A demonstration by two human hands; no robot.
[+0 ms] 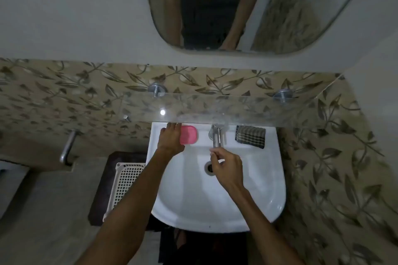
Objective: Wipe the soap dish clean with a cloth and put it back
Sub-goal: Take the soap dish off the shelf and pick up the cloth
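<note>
Left hand (pixel 171 137) flat on one pink soap dish (pixel 189 135); right hand (pixel 228 168) loosely curled, empty; one cloth (pixel 251 136).

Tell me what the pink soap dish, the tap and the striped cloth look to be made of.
Soap dish: probably plastic, uniform pink with a smooth, soft sheen. Tap: metal, silvery, polished with reflections. Cloth: woven fabric, matte, dark and light stripes, folded flat on the basin ledge.

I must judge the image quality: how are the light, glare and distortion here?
Head view: dim, even light; one small bright glare spot on the clear glass shelf; wide-angle bending curves the patterned wall tiles at the edges; the pink oval soap dish under the left hand looks slightly soft.
</note>
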